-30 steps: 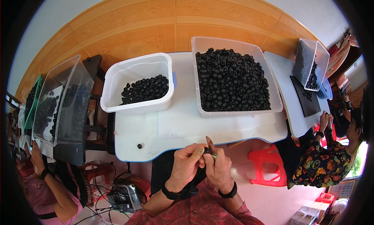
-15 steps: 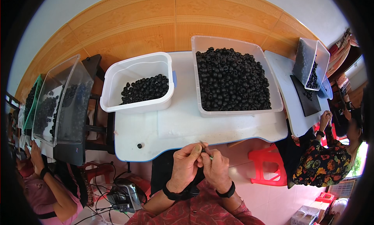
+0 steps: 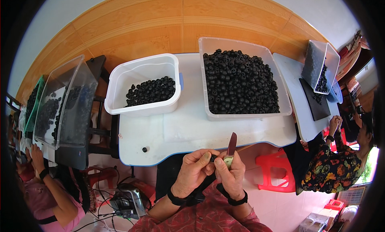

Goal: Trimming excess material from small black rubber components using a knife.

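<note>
My left hand (image 3: 192,171) pinches a small black round fruit (image 3: 213,158) at the near edge of the white table (image 3: 188,131). My right hand (image 3: 230,174) grips a small knife (image 3: 231,145), blade pointing up, right beside the fruit. The two hands touch. A big clear tub (image 3: 240,81) heaped with black fruits stands at the far right of the table. A white tub (image 3: 144,85) at the far left holds a thinner layer of them. One loose black fruit (image 3: 144,149) lies near the table's front left corner.
A person at the right (image 3: 341,159) works at a second table (image 3: 296,95) with a tilted tub (image 3: 321,69). Another person at the lower left (image 3: 44,188) sits by clear tubs (image 3: 64,99). A red stool (image 3: 276,171) and cables (image 3: 120,200) lie on the floor.
The knife blade dipped down between my hands half a second ago and now points up again. The hands stayed at the table edge.
</note>
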The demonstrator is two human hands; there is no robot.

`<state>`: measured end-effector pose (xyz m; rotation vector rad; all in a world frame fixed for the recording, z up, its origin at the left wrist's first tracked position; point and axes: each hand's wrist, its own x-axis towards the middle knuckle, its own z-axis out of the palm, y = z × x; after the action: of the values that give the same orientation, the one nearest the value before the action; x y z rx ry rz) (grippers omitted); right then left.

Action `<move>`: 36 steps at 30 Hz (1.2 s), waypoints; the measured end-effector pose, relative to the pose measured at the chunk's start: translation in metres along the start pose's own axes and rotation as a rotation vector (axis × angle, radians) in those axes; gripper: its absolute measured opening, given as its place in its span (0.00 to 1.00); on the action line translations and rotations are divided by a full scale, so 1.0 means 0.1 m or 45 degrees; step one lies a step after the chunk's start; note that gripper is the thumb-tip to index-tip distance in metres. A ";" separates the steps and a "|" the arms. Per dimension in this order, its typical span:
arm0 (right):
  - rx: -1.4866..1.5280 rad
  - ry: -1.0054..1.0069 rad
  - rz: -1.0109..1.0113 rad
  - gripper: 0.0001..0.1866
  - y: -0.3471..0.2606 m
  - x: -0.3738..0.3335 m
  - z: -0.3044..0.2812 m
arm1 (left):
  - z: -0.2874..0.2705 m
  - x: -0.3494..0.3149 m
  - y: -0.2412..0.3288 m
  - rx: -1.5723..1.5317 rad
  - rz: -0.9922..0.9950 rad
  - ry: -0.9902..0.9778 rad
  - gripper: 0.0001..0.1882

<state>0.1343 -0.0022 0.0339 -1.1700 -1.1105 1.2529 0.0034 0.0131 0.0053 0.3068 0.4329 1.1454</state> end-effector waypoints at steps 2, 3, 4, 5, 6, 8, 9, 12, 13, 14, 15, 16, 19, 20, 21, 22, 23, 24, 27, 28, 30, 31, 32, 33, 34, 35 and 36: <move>0.023 0.007 0.006 0.09 0.00 -0.01 0.00 | 0.00 -0.01 0.01 -0.008 -0.003 0.001 0.13; 0.019 0.000 0.013 0.08 0.01 -0.01 0.00 | 0.01 -0.01 0.01 -0.017 -0.006 0.001 0.13; 0.014 -0.007 0.020 0.08 0.02 -0.01 -0.01 | 0.02 -0.02 0.02 -0.016 -0.006 0.001 0.13; 0.014 -0.007 0.020 0.08 0.02 -0.02 -0.03 | 0.03 -0.02 0.02 -0.020 -0.008 0.007 0.13; -0.029 -0.021 0.034 0.08 0.02 -0.02 -0.04 | 0.03 -0.02 0.03 -0.024 -0.009 0.012 0.13; -0.073 -0.034 0.048 0.07 0.02 -0.03 -0.05 | 0.03 -0.03 0.02 -0.001 0.003 0.012 0.14; -0.112 -0.015 -0.023 0.07 0.01 -0.03 -0.03 | 0.03 -0.03 0.01 0.021 0.015 0.012 0.14; -0.250 -0.012 -0.185 0.07 -0.05 -0.02 0.02 | 0.02 -0.04 0.01 0.046 0.046 0.012 0.14; -0.349 -0.027 -0.279 0.07 -0.07 -0.01 0.03 | 0.02 -0.04 0.01 0.047 0.047 0.014 0.14; -0.350 -0.025 -0.279 0.07 -0.04 -0.02 0.04 | 0.03 -0.04 0.02 0.068 0.055 0.046 0.14; -0.357 -0.019 -0.299 0.08 0.02 -0.03 0.03 | 0.04 -0.04 0.02 0.088 0.064 0.079 0.14; -0.364 -0.013 -0.319 0.08 0.05 -0.03 0.04 | 0.05 -0.04 0.02 0.088 0.062 0.078 0.14; -0.358 -0.033 -0.278 0.09 0.04 -0.03 0.08 | 0.04 -0.06 0.03 0.093 0.073 0.100 0.15; -0.359 -0.031 -0.278 0.09 0.05 -0.04 0.08 | 0.03 -0.06 0.03 0.106 0.078 0.102 0.14; -0.412 -0.023 -0.270 0.09 0.06 -0.04 0.07 | 0.03 -0.06 0.02 0.119 0.082 0.103 0.14; -0.465 -0.014 -0.263 0.10 0.07 -0.04 0.07 | 0.05 -0.06 0.02 0.119 0.081 0.101 0.14; -0.465 -0.013 -0.262 0.10 0.07 -0.04 0.07 | 0.05 -0.06 0.02 0.105 0.098 0.122 0.14; -0.505 -0.011 -0.279 0.10 0.06 -0.03 0.08 | 0.05 -0.06 0.01 0.091 0.114 0.143 0.13; -0.585 -0.012 -0.298 0.10 0.07 -0.03 0.08 | 0.04 -0.06 0.00 0.130 0.144 0.161 0.13; -0.626 -0.015 -0.299 0.10 0.09 -0.03 0.07 | 0.03 -0.06 0.00 0.130 0.143 0.162 0.13; -0.615 -0.023 -0.295 0.11 0.11 -0.03 0.09 | 0.00 -0.07 -0.01 0.173 0.180 0.168 0.12; -0.605 -0.030 -0.290 0.11 0.12 -0.03 0.09 | 0.00 -0.08 -0.01 0.175 0.182 0.170 0.12; -0.608 -0.027 -0.290 0.11 0.13 -0.03 0.08 | 0.00 -0.07 -0.03 0.196 0.195 0.180 0.12; -0.654 -0.025 -0.297 0.11 0.14 -0.03 0.08 | 0.00 -0.07 -0.04 0.217 0.209 0.190 0.12; -0.701 -0.023 -0.304 0.12 0.14 -0.03 0.07 | 0.00 -0.06 -0.04 0.216 0.206 0.188 0.12; -0.700 -0.024 -0.304 0.12 0.15 -0.03 0.07 | 0.01 -0.06 -0.04 0.232 0.215 0.200 0.12; -0.692 -0.030 -0.285 0.12 0.15 -0.03 0.08 | 0.02 -0.07 -0.04 0.248 0.224 0.213 0.12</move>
<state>0.1253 -0.0055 0.0199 -1.3784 -1.6124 0.8127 0.0054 0.0049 0.0061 0.4269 0.6772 1.3090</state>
